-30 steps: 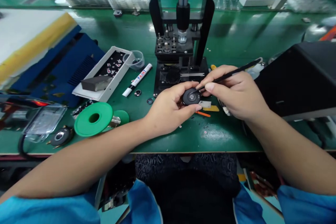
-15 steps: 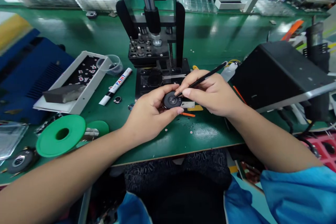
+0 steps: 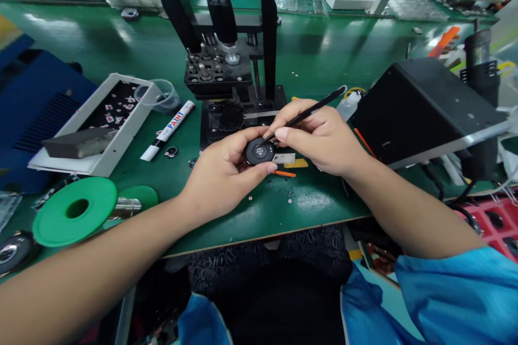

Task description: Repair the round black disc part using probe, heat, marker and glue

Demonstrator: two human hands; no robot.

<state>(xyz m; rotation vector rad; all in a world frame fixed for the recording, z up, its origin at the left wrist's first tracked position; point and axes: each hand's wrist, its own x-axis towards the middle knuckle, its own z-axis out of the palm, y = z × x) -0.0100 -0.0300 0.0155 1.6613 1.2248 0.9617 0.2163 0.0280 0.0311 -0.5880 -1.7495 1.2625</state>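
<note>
My left hand (image 3: 224, 172) grips a round black part (image 3: 259, 152), like a small watch case, between thumb and fingers. Its face, with a darker ring and small light spots at the centre, is turned up towards me. In my right hand (image 3: 319, 137) is a slim black pen-like tool (image 3: 309, 114), pinched like a pen, its lower tip at the face of the part. Whether the tip touches I cannot tell. Just beyond both hands stands a black hand press (image 3: 232, 73). Beneath them lie a yellow strip (image 3: 297, 163) and an orange strip (image 3: 285, 174).
Left of my hands lie a paint marker (image 3: 168, 130), a white box (image 3: 123, 146) with small parts, a clear cup (image 3: 164, 98) and a green spool (image 3: 95, 194). A black box-shaped device (image 3: 429, 108) stands right. Across the bench, another person's hands work over a clear tray (image 3: 293, 1).
The view has shifted slightly, so the bench things sit further left. The round part is turned a little in my left hand. Another person's hand has moved onto the clear tray.
</note>
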